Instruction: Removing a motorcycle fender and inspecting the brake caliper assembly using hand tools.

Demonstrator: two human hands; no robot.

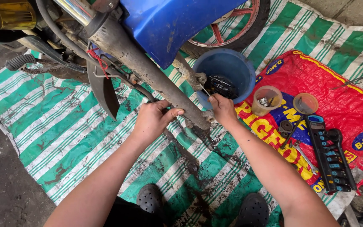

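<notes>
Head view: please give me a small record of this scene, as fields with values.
left hand: grips the grimy metal tube
right hand: holds a thin tool at the tube's lower end
behind the right hand: blue bucket with a dark part inside
ground cover: green striped tarp
at right: socket set, plastic cup on red sack

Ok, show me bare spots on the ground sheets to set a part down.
Free: striped sheet left of the left hand; red sheet beyond the socket rail. Crowded: around the blue tub, plastic cup and right hand.
</notes>
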